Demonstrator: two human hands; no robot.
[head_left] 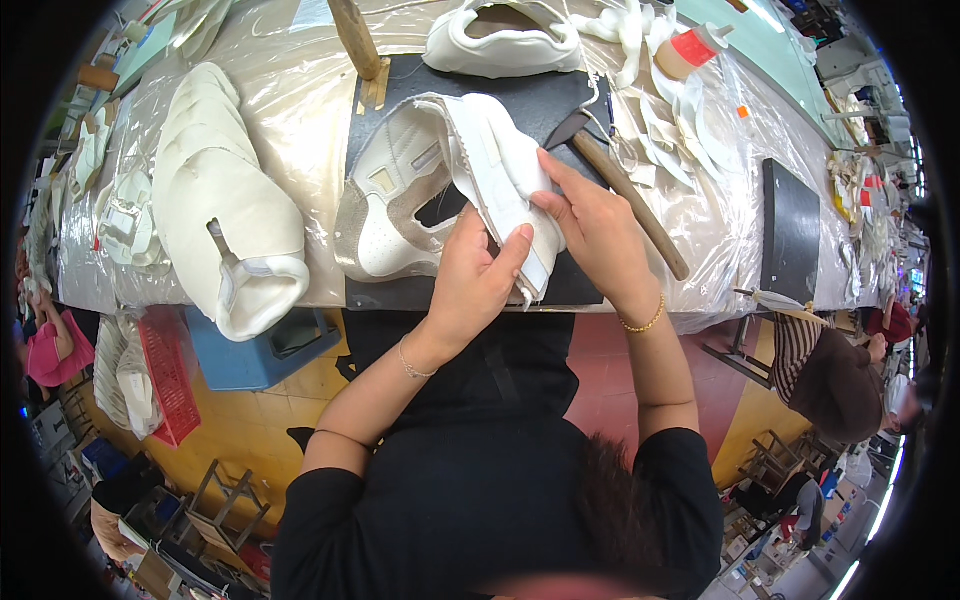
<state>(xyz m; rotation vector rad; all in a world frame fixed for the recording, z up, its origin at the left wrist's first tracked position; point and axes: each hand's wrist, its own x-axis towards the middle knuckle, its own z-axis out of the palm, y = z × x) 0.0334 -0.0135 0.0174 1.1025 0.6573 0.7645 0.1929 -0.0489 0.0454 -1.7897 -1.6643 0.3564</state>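
- Hands: through the head camera I find both engaged on one workpiece.
- Left hand (pixel 470 272): closed around the near edge of a white and grey shoe upper (pixel 488 150), thumb on the outer face, remaining fingers partly hidden behind.
- Right hand (pixel 600 232): holding the same upper at its right side, thumb and index finger against the white material.
- Workpiece position: I record it tilted above a black board (pixel 578 284), in front of the person.
- Hammer (pixel 645 222): just beside the right hand, wooden handle slanting toward the near right.
- White scraps (pixel 655 130): beyond the hammer, near a red-banded bottle (pixel 690 54).
- Second upper (pixel 500 58): at the board's far end.
- Wooden post (pixel 354 38): at the board's far left corner.
- Stacked uppers (pixel 215 165): left of the board, on clear plastic sheeting (pixel 312 135).
- Dark slab (pixel 790 225): well apart, at right.
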